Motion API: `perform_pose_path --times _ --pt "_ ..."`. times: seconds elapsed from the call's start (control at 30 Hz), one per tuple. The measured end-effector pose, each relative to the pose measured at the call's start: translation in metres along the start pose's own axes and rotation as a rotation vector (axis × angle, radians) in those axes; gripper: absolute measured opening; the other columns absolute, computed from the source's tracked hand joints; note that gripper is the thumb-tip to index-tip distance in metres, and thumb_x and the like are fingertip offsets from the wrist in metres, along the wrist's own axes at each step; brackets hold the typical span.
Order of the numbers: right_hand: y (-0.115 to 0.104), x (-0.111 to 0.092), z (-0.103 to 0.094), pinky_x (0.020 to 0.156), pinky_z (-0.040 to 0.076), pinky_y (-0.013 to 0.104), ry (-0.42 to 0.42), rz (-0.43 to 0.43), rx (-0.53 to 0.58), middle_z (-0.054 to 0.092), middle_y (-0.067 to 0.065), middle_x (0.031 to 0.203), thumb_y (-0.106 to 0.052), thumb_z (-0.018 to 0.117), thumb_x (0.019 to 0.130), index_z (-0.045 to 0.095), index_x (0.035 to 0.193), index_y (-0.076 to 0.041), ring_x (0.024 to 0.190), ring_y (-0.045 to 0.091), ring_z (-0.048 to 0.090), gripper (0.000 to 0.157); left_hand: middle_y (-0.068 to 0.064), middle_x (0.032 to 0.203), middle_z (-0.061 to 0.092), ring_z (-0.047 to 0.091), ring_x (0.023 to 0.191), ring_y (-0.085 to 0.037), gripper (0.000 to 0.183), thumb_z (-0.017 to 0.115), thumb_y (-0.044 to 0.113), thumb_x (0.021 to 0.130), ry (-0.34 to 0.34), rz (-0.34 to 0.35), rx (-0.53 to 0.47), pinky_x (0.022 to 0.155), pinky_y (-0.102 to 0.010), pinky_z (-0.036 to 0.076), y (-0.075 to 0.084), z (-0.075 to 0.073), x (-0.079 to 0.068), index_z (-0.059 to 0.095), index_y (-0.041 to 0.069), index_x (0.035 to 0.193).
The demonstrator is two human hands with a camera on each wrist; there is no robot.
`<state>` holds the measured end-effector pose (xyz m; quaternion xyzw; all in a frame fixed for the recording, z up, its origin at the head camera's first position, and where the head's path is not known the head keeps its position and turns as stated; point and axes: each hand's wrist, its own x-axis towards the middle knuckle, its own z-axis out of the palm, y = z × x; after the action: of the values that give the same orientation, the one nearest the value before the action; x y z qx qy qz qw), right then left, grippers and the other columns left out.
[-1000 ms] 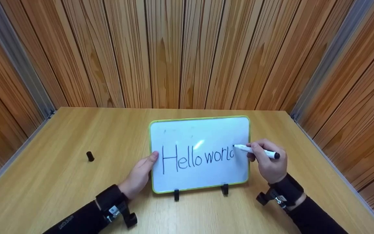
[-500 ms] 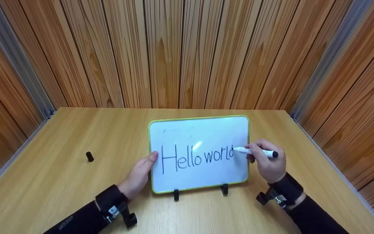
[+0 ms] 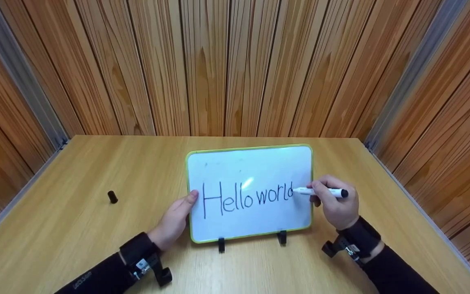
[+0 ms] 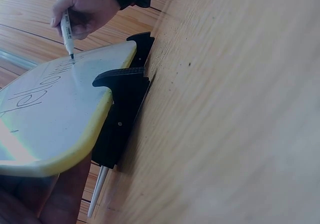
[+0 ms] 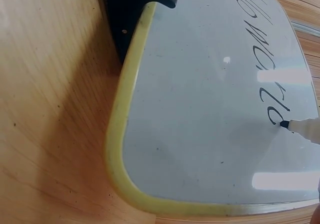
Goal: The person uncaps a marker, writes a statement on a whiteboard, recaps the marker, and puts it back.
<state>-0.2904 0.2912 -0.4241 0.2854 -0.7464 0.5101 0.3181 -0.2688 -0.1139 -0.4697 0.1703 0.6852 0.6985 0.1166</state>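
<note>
A small whiteboard (image 3: 247,222) with a yellow-green frame leans back on a stand with black hooks (image 3: 221,245). "Hello world" is written across it in black. My left hand (image 3: 174,220) grips its left edge, thumb on the front face and fingers behind, as the left wrist view shows. In my right hand (image 3: 339,204) a white marker (image 3: 305,191) is pinched between thumb and fingers, its black end pointing right. The marker's dark tip (image 5: 284,124) meets the board at the last letter, "d".
A black marker cap (image 3: 113,197) stands apart on the wooden table (image 3: 76,228), left of the board. Wood-panelled walls (image 3: 206,69) rise behind the table and on both sides. Black cameras are strapped to both wrists.
The marker tip has moved down a little along the upright stroke of the "d", which now shows longer. My left hand stays on the board's edge.
</note>
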Motion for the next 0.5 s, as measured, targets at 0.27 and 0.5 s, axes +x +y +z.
perform_pose_path --times 0.27,0.5 --pt "0.0017 -0.0010 0.0011 0.048 0.047 0.020 0.006 -0.013 0.021 0.068 0.012 0.065 0.018 0.063 0.096 0.077 0.081 0.000 0.049 0.015 0.058 0.027 -0.016 0.140 0.075 0.069 0.133 -0.024 0.074 0.029 0.056 0.122 -0.006 0.002 -0.003 0.113 -0.029 0.049 -0.0005 -0.0004 0.0000 0.052 -0.003 0.160" --pt "0.0033 -0.0026 0.0009 0.048 0.047 0.021 -0.002 0.000 0.036 0.066 0.012 0.064 0.018 0.062 0.097 0.077 0.082 0.000 0.050 0.015 0.057 0.028 -0.017 0.141 0.074 0.069 0.134 -0.024 0.071 0.029 0.053 0.122 0.001 -0.001 -0.005 0.114 -0.030 0.048 0.0026 0.0007 -0.0007 0.052 -0.003 0.161"
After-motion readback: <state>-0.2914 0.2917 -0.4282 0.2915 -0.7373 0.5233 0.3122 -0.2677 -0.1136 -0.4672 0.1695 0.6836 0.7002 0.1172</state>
